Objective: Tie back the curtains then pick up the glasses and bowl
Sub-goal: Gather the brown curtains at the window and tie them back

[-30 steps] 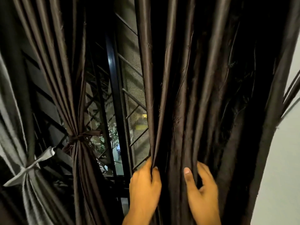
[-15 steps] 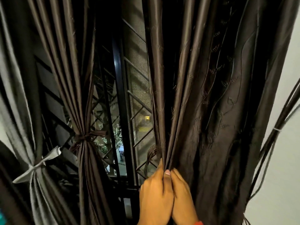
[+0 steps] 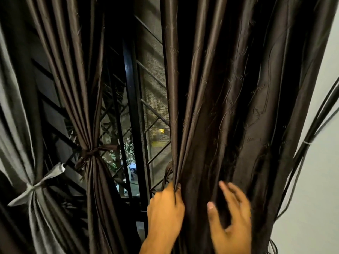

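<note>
Head view: left hand (image 3: pixel 165 208) pinches brown curtain (image 3: pixel 229 107) edge; right hand (image 3: pixel 231 219) spread on it.

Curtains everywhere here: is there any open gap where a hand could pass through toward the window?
One open strip lies between the tied brown curtain and the loose brown curtain, though the window frame and grille bars block it behind. The right side is crowded: the left hand pinches the loose curtain's edge, the right hand spreads over its folds, and cables hang beside the wall.

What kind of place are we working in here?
Probably a room in a home, at a window after dark: floor-length brown curtain beside a plain wall, metal window grille, and a lit building outside.
</note>
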